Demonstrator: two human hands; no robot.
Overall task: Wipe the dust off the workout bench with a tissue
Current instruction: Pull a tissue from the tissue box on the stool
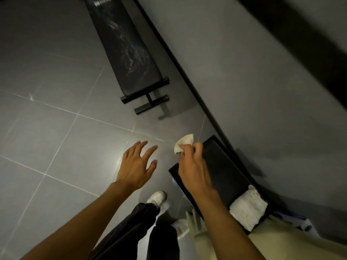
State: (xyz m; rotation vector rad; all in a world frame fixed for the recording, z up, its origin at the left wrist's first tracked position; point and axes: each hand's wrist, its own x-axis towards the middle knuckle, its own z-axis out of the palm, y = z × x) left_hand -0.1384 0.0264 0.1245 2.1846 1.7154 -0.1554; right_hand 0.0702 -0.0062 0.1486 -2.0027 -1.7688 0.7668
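Pinching a crumpled white tissue (183, 143) between thumb and curled fingers, the right hand (191, 164) hangs over the left edge of the black tray (223, 166). Its grip is pressed together on the tissue, which sticks out past the fingertips, just beyond the tray's far left corner. The left hand (135, 166) is out to the left of the tray, palm down over the grey tiled floor (56, 109). Its grip is spread, the fingers straight and apart, holding nothing.

At the tray's near end lies a folded white towel (247, 207); the rest of the tray's inside shows bare and dark. The workout bench (129, 53) stands on the floor well beyond the tray's far end, apart from both hands. Its long black pad is streaked with pale dust, and its black foot bars point back toward the tray. A black baseboard (187, 76) runs past the right side of the tray and on alongside the bench, with a grey wall (244, 62) above it. Nearer than the tray and to its left, dark trousers (131, 231) and a white shoe (156, 197) show.
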